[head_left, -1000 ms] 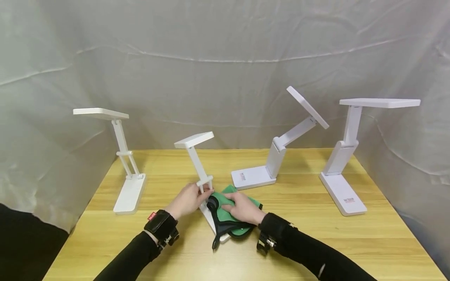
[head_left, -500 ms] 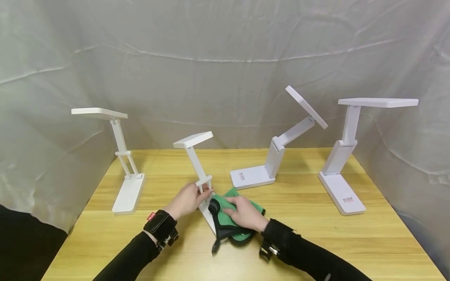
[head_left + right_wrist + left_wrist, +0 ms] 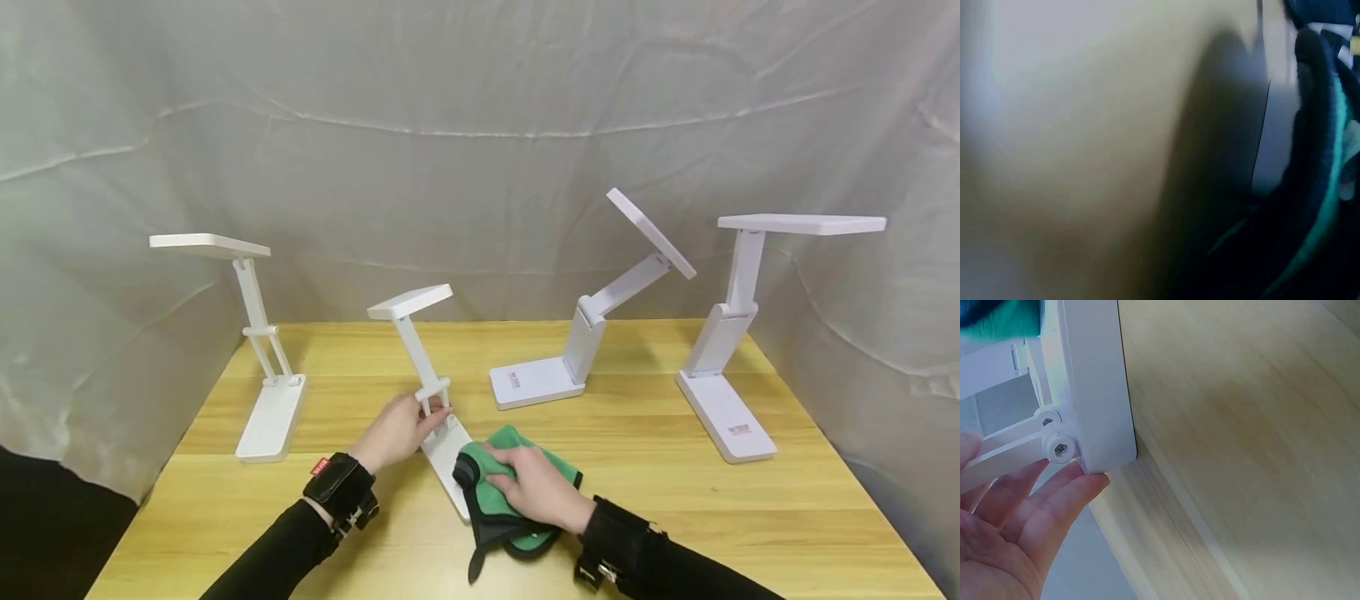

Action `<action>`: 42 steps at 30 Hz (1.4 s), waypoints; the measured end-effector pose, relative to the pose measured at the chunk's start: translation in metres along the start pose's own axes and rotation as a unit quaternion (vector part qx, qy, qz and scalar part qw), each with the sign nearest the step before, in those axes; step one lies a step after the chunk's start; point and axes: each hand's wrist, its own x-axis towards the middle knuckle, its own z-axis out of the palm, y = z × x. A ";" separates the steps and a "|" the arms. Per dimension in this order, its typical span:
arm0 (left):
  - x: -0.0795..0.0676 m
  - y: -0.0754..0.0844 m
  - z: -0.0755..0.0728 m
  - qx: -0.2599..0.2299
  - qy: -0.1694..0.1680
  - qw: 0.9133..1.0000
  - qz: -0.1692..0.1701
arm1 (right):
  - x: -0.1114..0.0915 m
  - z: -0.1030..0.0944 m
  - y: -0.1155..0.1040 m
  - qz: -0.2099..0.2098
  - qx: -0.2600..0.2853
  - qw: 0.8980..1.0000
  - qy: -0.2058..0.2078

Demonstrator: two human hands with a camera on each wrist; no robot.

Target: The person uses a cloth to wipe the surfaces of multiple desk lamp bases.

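Note:
In the head view, my left hand (image 3: 397, 429) holds a small white desk lamp (image 3: 422, 354) by its lower struts, just above the base. The left wrist view shows the fingers (image 3: 1063, 503) behind the struts, one fingertip at the end of the lamp base (image 3: 1099, 387). My right hand (image 3: 542, 483) grips a folded green cloth (image 3: 491, 492) with black trim and a black hanging loop. The cloth overlaps the right front part of the lamp's base. Dark cloth edges (image 3: 1316, 156) fill the right side of the blurred right wrist view.
Another white desk lamp (image 3: 272, 417) stands at the left of the wooden table (image 3: 360, 542). Two more lamps stand at the right: one with a tilted head (image 3: 536, 382), one with a level head (image 3: 726, 417). A grey sheet (image 3: 480, 208) hangs behind the table.
My right hand and the green cloth have moved toward the front right along the lamp's base, uncovering more of it. The left hand keeps its hold at the struts.

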 end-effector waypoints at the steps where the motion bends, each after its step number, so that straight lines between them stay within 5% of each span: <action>1: 0.000 0.000 -0.001 0.001 -0.001 1.000 0.001 | 0.007 0.000 0.000 -0.001 -0.004 1.000 0.005; 7: 0.002 0.001 0.000 0.006 -0.001 1.000 0.001 | 0.034 0.005 -0.001 0.007 -0.027 1.000 0.015; 17: -0.005 0.000 -0.001 0.000 0.001 1.000 -0.013 | -0.015 0.004 -0.002 0.000 0.004 1.000 -0.005; 27: 0.000 0.000 -0.002 0.008 0.000 1.000 0.004 | 0.038 0.009 -0.001 0.009 -0.028 0.999 0.024; 36: 0.000 0.001 -0.001 0.008 0.012 1.000 -0.008 | -0.014 0.003 -0.007 -0.014 -0.079 0.997 -0.005; 42: 0.000 0.002 -0.001 0.007 0.016 1.000 -0.008 | -0.027 0.014 -0.021 -0.075 -0.232 0.970 -0.006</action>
